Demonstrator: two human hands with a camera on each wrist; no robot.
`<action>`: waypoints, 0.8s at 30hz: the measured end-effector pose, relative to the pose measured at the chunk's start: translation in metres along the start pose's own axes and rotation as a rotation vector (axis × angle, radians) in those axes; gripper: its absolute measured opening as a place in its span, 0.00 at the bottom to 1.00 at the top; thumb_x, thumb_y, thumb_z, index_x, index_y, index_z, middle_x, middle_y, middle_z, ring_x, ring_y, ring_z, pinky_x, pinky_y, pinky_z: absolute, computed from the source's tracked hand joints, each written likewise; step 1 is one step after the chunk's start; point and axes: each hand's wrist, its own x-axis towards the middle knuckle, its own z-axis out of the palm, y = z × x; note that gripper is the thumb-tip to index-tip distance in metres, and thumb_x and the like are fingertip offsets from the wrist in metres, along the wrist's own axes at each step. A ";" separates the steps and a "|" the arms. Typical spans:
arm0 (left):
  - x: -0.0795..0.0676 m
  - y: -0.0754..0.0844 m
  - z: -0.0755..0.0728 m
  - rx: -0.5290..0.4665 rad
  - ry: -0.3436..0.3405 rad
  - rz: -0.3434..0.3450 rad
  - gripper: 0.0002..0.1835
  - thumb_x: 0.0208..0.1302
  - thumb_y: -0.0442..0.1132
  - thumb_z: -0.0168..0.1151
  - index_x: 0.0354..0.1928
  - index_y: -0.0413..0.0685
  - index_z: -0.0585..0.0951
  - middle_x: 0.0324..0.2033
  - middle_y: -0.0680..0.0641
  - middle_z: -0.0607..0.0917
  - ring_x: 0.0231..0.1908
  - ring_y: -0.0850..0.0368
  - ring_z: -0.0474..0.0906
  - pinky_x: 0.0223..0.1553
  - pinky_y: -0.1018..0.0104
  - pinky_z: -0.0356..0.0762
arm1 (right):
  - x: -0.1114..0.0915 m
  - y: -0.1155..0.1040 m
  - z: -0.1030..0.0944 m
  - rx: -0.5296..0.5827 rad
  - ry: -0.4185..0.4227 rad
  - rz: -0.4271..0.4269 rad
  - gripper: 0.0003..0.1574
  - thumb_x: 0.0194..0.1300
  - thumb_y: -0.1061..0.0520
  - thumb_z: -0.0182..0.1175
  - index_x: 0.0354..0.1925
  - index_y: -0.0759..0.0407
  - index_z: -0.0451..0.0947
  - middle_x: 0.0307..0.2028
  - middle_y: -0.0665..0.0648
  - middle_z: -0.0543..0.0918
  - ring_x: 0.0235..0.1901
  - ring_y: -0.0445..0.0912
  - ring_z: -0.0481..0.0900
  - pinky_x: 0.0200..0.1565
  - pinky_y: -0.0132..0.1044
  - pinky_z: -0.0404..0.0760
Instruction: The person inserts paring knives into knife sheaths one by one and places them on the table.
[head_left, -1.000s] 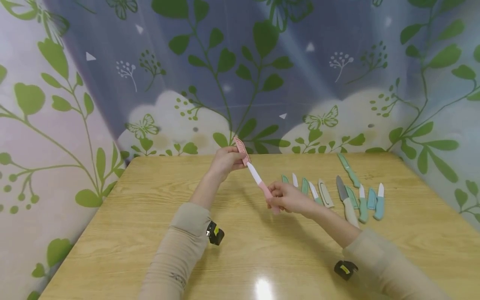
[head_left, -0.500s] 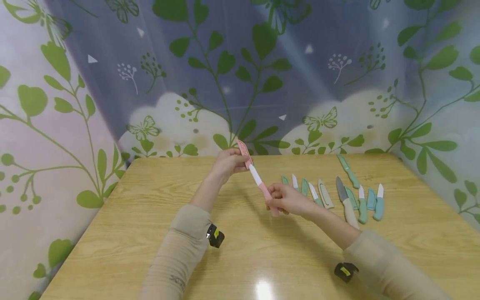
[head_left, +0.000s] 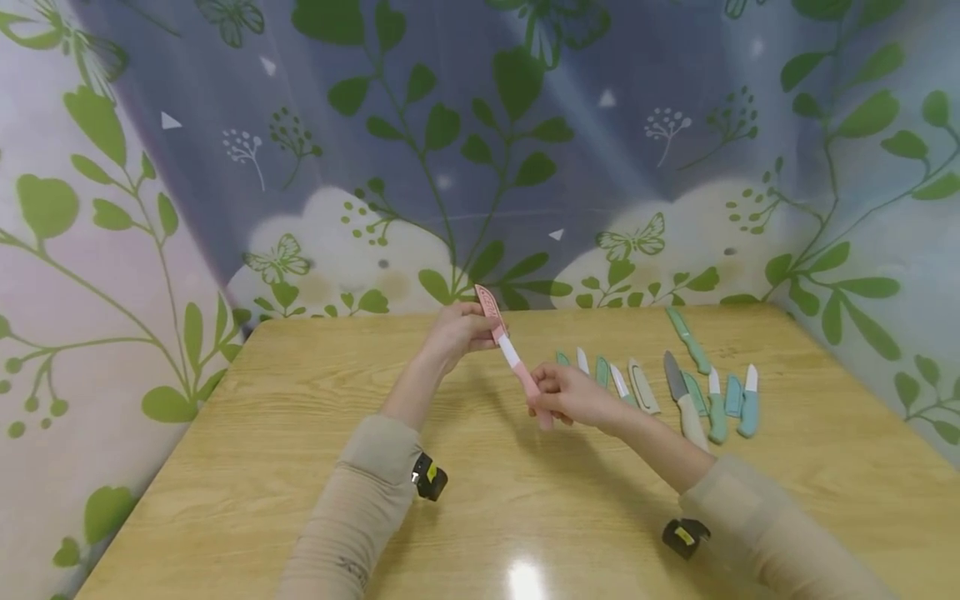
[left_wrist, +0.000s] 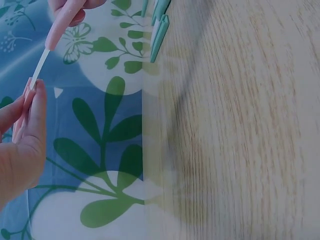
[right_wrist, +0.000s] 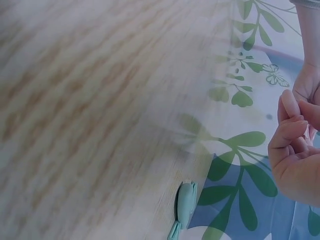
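Observation:
In the head view, my left hand (head_left: 456,335) pinches a pink knife sheath (head_left: 486,302) between thumb and fingers, above the far part of the table. My right hand (head_left: 577,398) grips the pink handle of a small knife (head_left: 527,382). Its white blade (head_left: 508,352) runs into the sheath's mouth, with a short stretch bare between sheath and handle. From the left wrist, the blade (left_wrist: 40,67) also meets the sheath at the fingertips of my left hand (left_wrist: 25,155). The right wrist view shows the curled fingers of my right hand (right_wrist: 295,160); they mostly hide the knife.
On the wooden table (head_left: 300,467), several knives and sheaths lie to the right: a dark-bladed knife (head_left: 678,387) with a cream handle, a blue knife (head_left: 748,408), a green knife (head_left: 688,342), a cream sheath (head_left: 642,385). A patterned curtain (head_left: 420,167) hangs behind.
Less of the white blade shows than a second ago; the sheath has come down over it toward the handle. The right hand stays nearly still. The head view has shifted slightly.

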 end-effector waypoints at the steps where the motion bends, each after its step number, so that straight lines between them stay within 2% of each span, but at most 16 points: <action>1: 0.000 0.000 0.000 -0.001 -0.006 -0.001 0.13 0.62 0.24 0.55 0.47 0.23 0.72 0.45 0.26 0.77 0.30 0.54 0.82 0.39 0.66 0.82 | 0.000 0.000 0.000 -0.001 0.001 -0.001 0.15 0.65 0.63 0.53 0.47 0.70 0.66 0.30 0.57 0.81 0.19 0.43 0.66 0.18 0.27 0.63; 10: 0.003 -0.006 0.003 0.003 -0.028 -0.011 0.12 0.61 0.24 0.55 0.46 0.23 0.72 0.38 0.32 0.81 0.31 0.53 0.82 0.41 0.64 0.82 | 0.001 -0.001 -0.002 0.017 0.008 -0.003 0.14 0.66 0.63 0.53 0.47 0.70 0.66 0.30 0.59 0.80 0.18 0.42 0.64 0.18 0.27 0.63; 18: 0.003 -0.010 0.010 -0.031 -0.042 -0.010 0.10 0.61 0.23 0.55 0.43 0.25 0.72 0.34 0.35 0.82 0.28 0.55 0.82 0.40 0.64 0.82 | 0.000 -0.003 -0.002 0.017 0.035 -0.016 0.12 0.65 0.64 0.52 0.46 0.69 0.65 0.34 0.68 0.80 0.18 0.41 0.63 0.18 0.26 0.62; 24: 0.001 -0.013 0.015 -0.032 -0.070 -0.025 0.07 0.61 0.23 0.54 0.41 0.26 0.72 0.32 0.38 0.81 0.28 0.55 0.81 0.41 0.63 0.82 | 0.001 -0.003 -0.003 0.023 0.052 -0.013 0.11 0.66 0.64 0.51 0.45 0.69 0.66 0.32 0.65 0.81 0.19 0.41 0.65 0.19 0.26 0.63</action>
